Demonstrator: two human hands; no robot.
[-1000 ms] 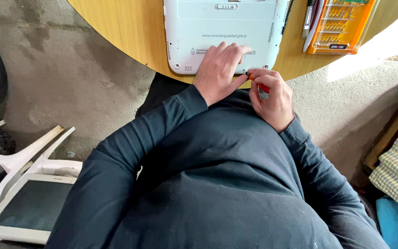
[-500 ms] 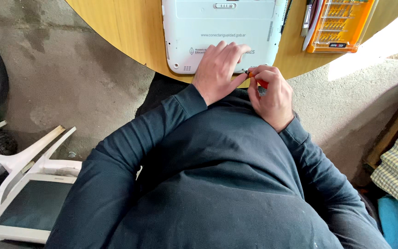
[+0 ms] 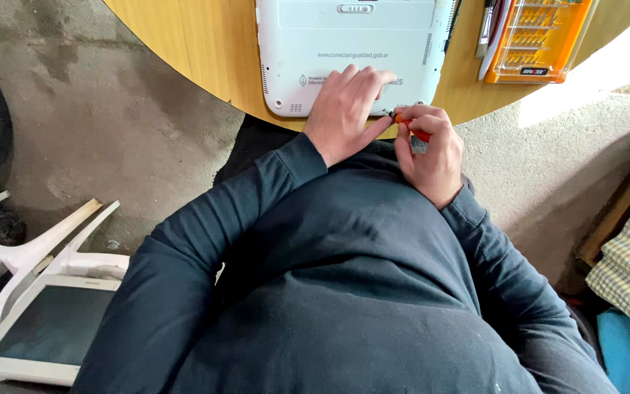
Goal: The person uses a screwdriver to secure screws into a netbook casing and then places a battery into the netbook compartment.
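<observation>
L hand: flat on white laptop, fingers spread, near table edge.
R hand: fingers pinching orange screwdriver.
Risk: tip may slip off screw; laptop could slide off edge.

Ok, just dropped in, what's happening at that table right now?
A person sits at a round wooden table with a white laptop lying bottom-up. The left hand presses flat on its near edge. The right hand pinches a small orange screwdriver, tip at the laptop's near edge. An orange bit case lies to the right.
</observation>
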